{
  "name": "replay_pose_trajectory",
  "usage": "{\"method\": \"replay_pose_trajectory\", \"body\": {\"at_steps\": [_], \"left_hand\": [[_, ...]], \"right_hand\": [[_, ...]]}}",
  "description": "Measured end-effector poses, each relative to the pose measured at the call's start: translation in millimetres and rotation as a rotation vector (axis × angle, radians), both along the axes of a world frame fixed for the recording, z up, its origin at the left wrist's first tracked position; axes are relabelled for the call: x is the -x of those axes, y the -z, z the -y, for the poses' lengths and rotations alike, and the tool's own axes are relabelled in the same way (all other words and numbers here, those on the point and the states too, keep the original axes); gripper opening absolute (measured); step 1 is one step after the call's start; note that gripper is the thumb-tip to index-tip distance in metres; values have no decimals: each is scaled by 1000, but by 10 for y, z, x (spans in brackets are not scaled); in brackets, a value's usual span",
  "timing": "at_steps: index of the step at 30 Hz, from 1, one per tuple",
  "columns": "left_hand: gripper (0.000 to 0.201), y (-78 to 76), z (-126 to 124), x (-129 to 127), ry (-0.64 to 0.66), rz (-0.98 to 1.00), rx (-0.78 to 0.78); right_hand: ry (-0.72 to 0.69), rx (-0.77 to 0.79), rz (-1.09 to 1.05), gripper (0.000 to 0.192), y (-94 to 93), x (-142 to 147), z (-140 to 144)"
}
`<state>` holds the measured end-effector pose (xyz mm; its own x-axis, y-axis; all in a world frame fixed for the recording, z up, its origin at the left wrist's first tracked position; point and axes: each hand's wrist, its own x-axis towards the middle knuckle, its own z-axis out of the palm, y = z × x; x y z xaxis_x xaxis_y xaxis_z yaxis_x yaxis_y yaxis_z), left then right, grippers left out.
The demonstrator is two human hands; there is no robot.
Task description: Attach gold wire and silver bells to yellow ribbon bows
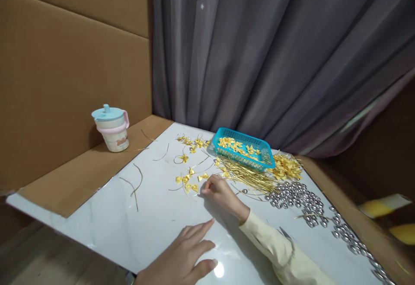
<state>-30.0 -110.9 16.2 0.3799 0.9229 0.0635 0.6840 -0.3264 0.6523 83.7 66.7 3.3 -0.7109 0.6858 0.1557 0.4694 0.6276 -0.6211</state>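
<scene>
My right hand [223, 194], in a cream sleeve [269, 239], is low over the white table with thumb and fingers pinched together. Whatever lies between those fingertips is too small to make out. Just left of them lies a loose cluster of small yellow ribbon bows [188, 181], some with thin wires. My left hand [186, 252] is nearer the front, fingers spread and nothing in it. Gold wire strips [249, 177] lie bundled beyond my right hand, and shiny silver oval beads [288, 195] spread to its right.
A turquoise basket [241, 158] with yellow bows stands at the back, a heap of yellow pieces [287, 167] beside it. Dark pointed metal tips [284, 233] show behind my right sleeve. A lidded cup [113, 133] stands left by the cardboard wall [74, 68]. Stray wires [134, 187] lie left.
</scene>
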Motion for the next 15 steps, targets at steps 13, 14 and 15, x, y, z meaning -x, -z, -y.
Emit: {"method": "replay_pose_trajectory", "body": {"at_steps": [13,14,15], "left_hand": [[35,-74,-7,-32,21,-85,31],[35,-78,-7,-32,23,-81,31],[35,-74,-7,-30,24,-75,30]], "right_hand": [[-39,66,38,14,75,539,139],[-43,102,43,15,68,515,109],[-51,137,48,16,57,482,81]]}}
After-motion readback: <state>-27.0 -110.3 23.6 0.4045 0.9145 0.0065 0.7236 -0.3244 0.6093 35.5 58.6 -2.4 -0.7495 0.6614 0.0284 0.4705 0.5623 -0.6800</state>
